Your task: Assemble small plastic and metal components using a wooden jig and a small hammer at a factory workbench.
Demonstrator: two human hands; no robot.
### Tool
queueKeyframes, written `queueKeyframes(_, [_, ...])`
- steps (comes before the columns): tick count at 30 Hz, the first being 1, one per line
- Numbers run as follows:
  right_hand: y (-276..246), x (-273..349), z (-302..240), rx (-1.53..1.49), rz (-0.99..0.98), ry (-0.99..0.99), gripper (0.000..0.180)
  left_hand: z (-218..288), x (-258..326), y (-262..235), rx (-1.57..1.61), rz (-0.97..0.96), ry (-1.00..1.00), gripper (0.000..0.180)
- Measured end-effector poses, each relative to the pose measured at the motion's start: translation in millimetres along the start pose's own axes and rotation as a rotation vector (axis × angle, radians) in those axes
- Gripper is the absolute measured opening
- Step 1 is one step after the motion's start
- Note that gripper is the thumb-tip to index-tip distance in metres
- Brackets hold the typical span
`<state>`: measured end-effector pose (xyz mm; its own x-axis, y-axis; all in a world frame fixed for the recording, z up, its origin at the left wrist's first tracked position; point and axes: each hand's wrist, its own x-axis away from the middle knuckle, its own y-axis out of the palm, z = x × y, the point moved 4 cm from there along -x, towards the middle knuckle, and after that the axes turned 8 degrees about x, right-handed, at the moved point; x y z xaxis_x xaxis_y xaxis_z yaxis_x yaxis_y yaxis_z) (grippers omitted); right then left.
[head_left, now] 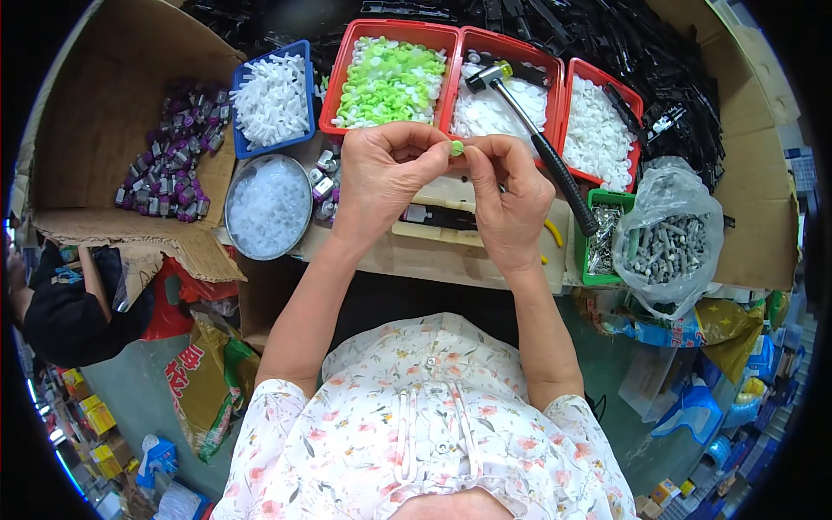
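Observation:
My left hand (390, 173) and my right hand (513, 199) meet above the workbench, thumbs and forefingers pinched together. Between the fingertips is a small round green plastic piece (457, 148); its far side is hidden. Below the hands, a cream holder (433, 232) has a dark part (451, 217) lying in it, partly covered by my hands. Just beyond my fingers stands a red bin of green and white plastic pieces (390, 82). A hammer (542, 143) with a black grip lies across a red bin of white pieces (498, 108), right of my right hand.
At left are a cardboard box of purple-and-metal parts (178, 147), a blue bin of white plugs (271, 100) and a round tray of clear pieces (269, 208). At right are a green bin of metal parts (602, 238) and a bag of grey pieces (667, 243). Black parts (598, 43) pile behind.

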<state>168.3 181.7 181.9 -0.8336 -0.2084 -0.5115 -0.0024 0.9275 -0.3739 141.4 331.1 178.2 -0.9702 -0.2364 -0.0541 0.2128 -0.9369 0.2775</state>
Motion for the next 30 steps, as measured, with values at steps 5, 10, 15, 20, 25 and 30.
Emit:
queueKeyframes(5, [1,0,-8,0.129,0.003,-0.049,0.01,-1,3,-4,-0.029,0.01,0.025,0.011])
queueKeyframes(10, [10,3,-5,0.096,0.023,-0.095,0.009,-5,10,-4,0.071,0.028,0.023,0.013])
queueKeyframes(15, [6,-3,14,-0.403,-0.092,0.31,0.013,-3,13,-6,0.211,-0.003,-0.103,0.015])
queueKeyframes(20, [5,-5,19,-0.692,-0.375,0.502,0.016,-4,22,-9,0.06,-0.021,-0.137,0.016])
queueKeyframes(25, [6,-1,18,-0.661,-0.526,0.567,0.016,-19,31,-7,0.139,-0.07,-0.116,0.023])
queueKeyframes(30, [6,10,17,-0.642,-0.49,0.563,0.017,-27,37,-8,0.205,0.004,-0.191,0.021])
